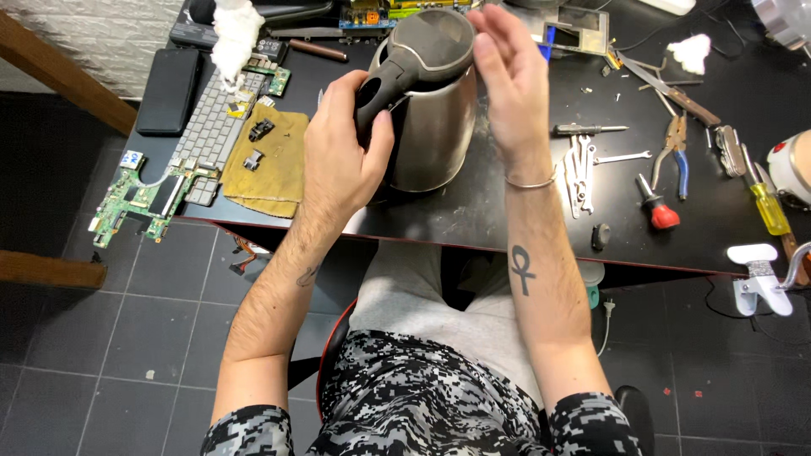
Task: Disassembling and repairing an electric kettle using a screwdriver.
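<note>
Steel kettle held at the bench's near edge, both hands on it.

The left hand (338, 160) has its grip clenched round the dark handle (382, 89) of the kettle (431, 118), which stands upright on the black bench (473, 215), close to its front edge above the person's lap. The right hand (507, 76) rests loose-fingered at the lid (427, 38), grasping nothing firmly. Risk, as judged: a hard pull on the lid could tilt the kettle toward the edge or jerk it off. A sideways sweep could scatter the wrenches (581, 173) and red-handled screwdriver (657, 207) lying just right. The circuit board (139, 203) overhangs the left corner, exposed to an elbow knock.
</note>
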